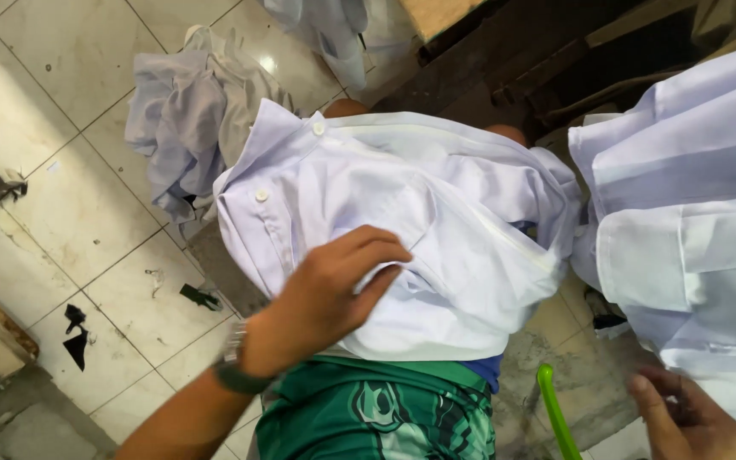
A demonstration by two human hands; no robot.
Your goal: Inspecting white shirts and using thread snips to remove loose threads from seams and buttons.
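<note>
A white buttoned shirt (419, 221) lies bunched over my lap, above green patterned clothing (376, 413). My left hand (330, 294), with a watch on its wrist, rests on the shirt's near side and pinches a fold of the fabric. At the bottom right corner my right hand (683, 417) is low in view with its fingers curled, next to a bright green plastic piece (554, 413). Whether it holds that piece I cannot tell. It sits just below a stack of white shirts (692, 221).
Another heap of pale shirts (185, 119) lies on the tiled floor (70, 170) at the upper left. Dark scraps (76, 336) dot the tiles. Dark wooden furniture (538, 51) stands at the top.
</note>
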